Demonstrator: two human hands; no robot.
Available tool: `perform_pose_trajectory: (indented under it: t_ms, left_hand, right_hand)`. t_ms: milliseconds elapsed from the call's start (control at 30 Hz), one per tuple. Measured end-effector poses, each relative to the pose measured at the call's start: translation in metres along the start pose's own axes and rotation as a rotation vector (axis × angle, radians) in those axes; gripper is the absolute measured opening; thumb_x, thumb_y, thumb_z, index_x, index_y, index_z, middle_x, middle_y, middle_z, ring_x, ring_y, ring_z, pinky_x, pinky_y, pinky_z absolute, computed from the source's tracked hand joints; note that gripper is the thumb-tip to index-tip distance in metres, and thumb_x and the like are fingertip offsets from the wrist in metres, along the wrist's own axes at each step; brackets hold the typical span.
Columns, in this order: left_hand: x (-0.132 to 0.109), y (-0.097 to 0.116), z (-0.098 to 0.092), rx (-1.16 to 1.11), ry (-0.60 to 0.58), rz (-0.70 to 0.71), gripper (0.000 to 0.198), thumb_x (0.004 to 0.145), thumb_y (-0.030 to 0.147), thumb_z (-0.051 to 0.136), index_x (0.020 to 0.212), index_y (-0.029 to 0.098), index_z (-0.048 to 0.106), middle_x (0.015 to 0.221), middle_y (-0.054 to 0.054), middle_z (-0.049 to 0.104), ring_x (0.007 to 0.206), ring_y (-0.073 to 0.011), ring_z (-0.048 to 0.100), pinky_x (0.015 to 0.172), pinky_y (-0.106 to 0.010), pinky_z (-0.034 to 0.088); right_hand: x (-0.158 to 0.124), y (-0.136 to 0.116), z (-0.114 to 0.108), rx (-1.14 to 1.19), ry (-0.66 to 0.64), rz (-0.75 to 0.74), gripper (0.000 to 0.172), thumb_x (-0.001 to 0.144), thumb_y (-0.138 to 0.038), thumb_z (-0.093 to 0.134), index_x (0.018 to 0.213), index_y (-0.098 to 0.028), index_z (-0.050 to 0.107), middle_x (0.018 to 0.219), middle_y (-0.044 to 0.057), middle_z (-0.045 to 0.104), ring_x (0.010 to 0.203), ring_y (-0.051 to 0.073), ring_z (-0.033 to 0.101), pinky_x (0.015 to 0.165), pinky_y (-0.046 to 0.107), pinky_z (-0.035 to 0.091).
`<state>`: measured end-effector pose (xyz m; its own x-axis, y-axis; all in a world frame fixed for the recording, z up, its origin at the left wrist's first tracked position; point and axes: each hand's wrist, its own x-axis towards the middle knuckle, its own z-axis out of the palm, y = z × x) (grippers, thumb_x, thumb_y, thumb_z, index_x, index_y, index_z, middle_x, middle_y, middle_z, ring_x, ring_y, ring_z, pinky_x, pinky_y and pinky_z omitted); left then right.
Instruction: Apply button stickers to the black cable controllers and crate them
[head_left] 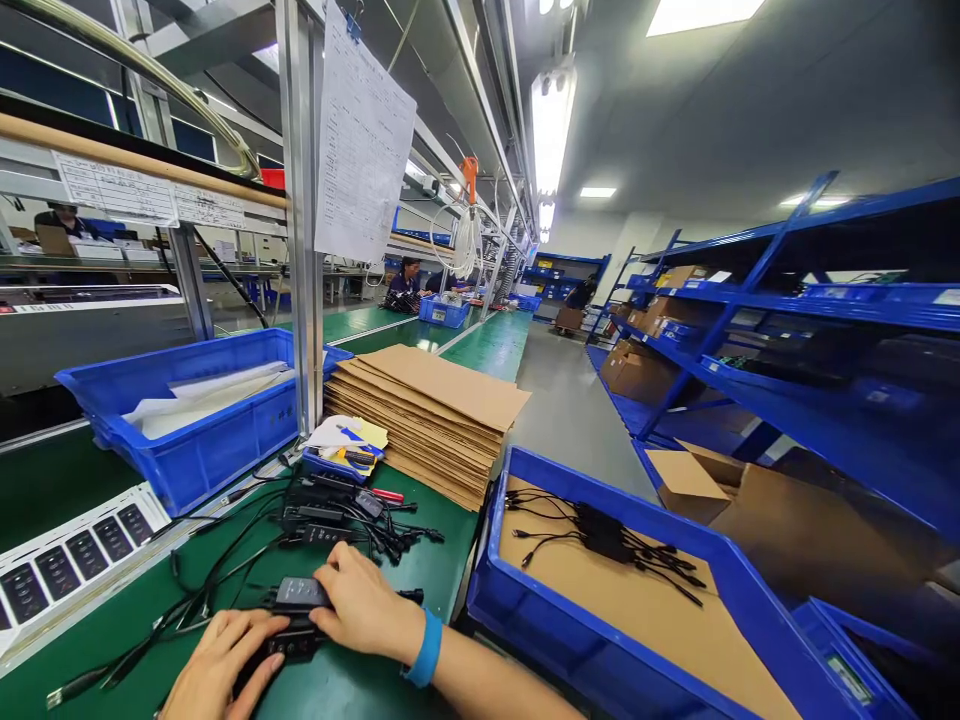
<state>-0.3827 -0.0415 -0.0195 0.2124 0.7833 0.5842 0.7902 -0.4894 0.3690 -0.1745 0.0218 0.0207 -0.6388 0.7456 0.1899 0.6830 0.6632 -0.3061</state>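
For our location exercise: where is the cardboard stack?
Head view, centre: the cardboard stack lies on the green bench, right of the metal post, beyond the black adapters.

Nothing here can be read from where I stand. The white printed sheet clipped to the metal post carries lines of fine type, too small to make out. The long white paper strip on the wooden rail and the small white tags on the blue steel shelving are just as blurred.
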Motion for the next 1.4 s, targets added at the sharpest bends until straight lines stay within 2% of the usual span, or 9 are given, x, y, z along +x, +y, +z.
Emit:
perform_pose_trajectory:
  t_ms: [167, 333, 567, 667, 900, 1033, 1133, 1300, 1400]
  left_hand:
    - [-0.001, -0.002, 0.001, 0.05, 0.046, 0.032, 0.034, 0.088, 0.056, 0.052, 0.104, 0.032, 0.07, 0.106, -0.005, 0.064, 0.099, -0.022, 0.063, 0.08, -0.03, 0.058]
    - [0.0, 0.002, -0.002, 0.085, 0.054, 0.037, 0.033, 0.089, 0.054, 0.05, 0.097, 0.029, 0.071, 0.109, -0.008, 0.061, 0.106, -0.0268, 0.059, 0.085, -0.039, 0.057]
    - [-0.004, -0.007, 0.002, 0.103, 0.047, 0.025, 0.036, 0.089, 0.058, 0.047, 0.094, 0.03, 0.069, 0.111, -0.004, 0.067, 0.105, -0.0252, 0.063, 0.088, -0.038, 0.057]
    - [-0.004, -0.01, 0.002, 0.098, 0.061, 0.032, 0.037, 0.089, 0.058, 0.048, 0.105, 0.03, 0.067, 0.108, -0.004, 0.068, 0.101, -0.0235, 0.064, 0.084, -0.034, 0.058]
    - [-0.001, -0.008, -0.003, 0.156, 0.031, 0.109, 0.034, 0.09, 0.054, 0.05, 0.116, 0.036, 0.064, 0.108, -0.005, 0.064, 0.1, -0.0238, 0.063, 0.083, -0.037, 0.057]
    - [-0.002, -0.007, -0.003, 0.145, 0.03, 0.142, 0.031, 0.091, 0.047, 0.05, 0.115, 0.032, 0.062, 0.133, -0.008, 0.053, 0.121, -0.029, 0.054, 0.094, -0.044, 0.053]
    - [-0.004, -0.005, -0.001, 0.111, -0.012, 0.168, 0.034, 0.093, 0.042, 0.046, 0.123, 0.029, 0.055, 0.137, -0.007, 0.053, 0.125, -0.0257, 0.051, 0.103, -0.042, 0.048]
    - [-0.006, -0.001, 0.004, 0.246, -0.044, 0.118, 0.049, 0.094, 0.031, 0.041, 0.143, 0.034, 0.039, 0.123, -0.007, 0.059, 0.11, -0.0232, 0.059, 0.09, -0.034, 0.055]
    - [-0.005, -0.005, 0.007, 0.326, -0.063, 0.16, 0.053, 0.093, 0.032, 0.043, 0.145, 0.036, 0.036, 0.125, -0.006, 0.06, 0.115, -0.0254, 0.058, 0.093, -0.037, 0.055]
  right_hand:
    - [0.005, -0.003, 0.001, 0.146, -0.036, 0.022, 0.038, 0.076, -0.022, 0.068, 0.112, -0.014, 0.058, 0.109, 0.013, 0.06, 0.1, 0.028, 0.058, 0.086, 0.04, 0.049]
    - [0.003, -0.003, -0.007, 0.278, -0.049, 0.042, 0.036, 0.075, -0.02, 0.067, 0.111, -0.021, 0.062, 0.101, 0.004, 0.068, 0.094, 0.023, 0.063, 0.084, 0.032, 0.047]
    - [0.0, -0.003, -0.005, 0.406, -0.022, 0.097, 0.037, 0.07, -0.022, 0.076, 0.106, -0.025, 0.067, 0.094, -0.002, 0.071, 0.087, 0.019, 0.064, 0.08, 0.027, 0.045]
    - [0.002, 0.0, -0.007, 0.427, 0.032, 0.124, 0.036, 0.073, -0.025, 0.074, 0.108, -0.023, 0.067, 0.093, 0.0, 0.071, 0.084, 0.019, 0.064, 0.074, 0.027, 0.045]
    - [-0.001, 0.003, 0.001, 0.373, 0.096, 0.011, 0.033, 0.086, -0.014, 0.054, 0.116, -0.022, 0.066, 0.107, 0.006, 0.071, 0.101, 0.021, 0.062, 0.087, 0.03, 0.044]
    - [-0.002, 0.0, 0.009, 0.39, 0.074, -0.022, 0.031, 0.087, -0.014, 0.054, 0.113, -0.024, 0.069, 0.108, 0.002, 0.073, 0.101, 0.02, 0.065, 0.093, 0.029, 0.043]
    - [0.0, -0.002, 0.005, 0.375, 0.06, -0.082, 0.029, 0.092, -0.013, 0.048, 0.109, -0.023, 0.07, 0.103, 0.001, 0.073, 0.094, 0.015, 0.066, 0.09, 0.024, 0.044]
    - [0.002, 0.0, 0.01, 0.052, 0.237, 0.062, 0.033, 0.089, -0.009, 0.047, 0.119, -0.016, 0.059, 0.115, 0.015, 0.06, 0.104, 0.027, 0.056, 0.088, 0.042, 0.047]
    - [-0.001, 0.003, 0.018, -0.067, 0.217, 0.039, 0.025, 0.089, -0.01, 0.047, 0.107, -0.018, 0.061, 0.11, 0.012, 0.058, 0.101, 0.027, 0.054, 0.085, 0.043, 0.048]
